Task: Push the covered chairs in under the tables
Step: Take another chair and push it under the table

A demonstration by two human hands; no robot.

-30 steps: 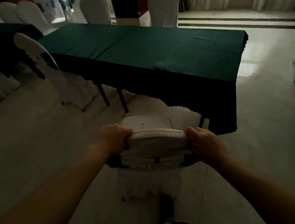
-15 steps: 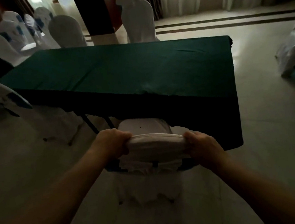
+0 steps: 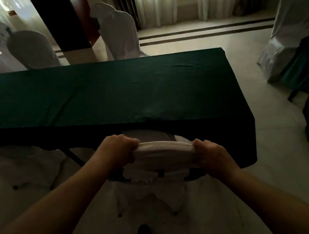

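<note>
White fabric covers the chair (image 3: 164, 154) that both hands clamp by its top rail, the left hand (image 3: 118, 151) curled over the left corner and the right hand (image 3: 212, 154) over the right one, well apart along the rail. The rail runs left to right, parallel to the near edge of the green-clothed tabletop (image 3: 108, 95). The chair sits directly beyond the hands, its seat mostly hidden beneath the hanging cloth. Both hands lie about equally near, so any remaining push looks straight and far-ward. Other covered chairs (image 3: 120, 35) stand on the far side.
</note>
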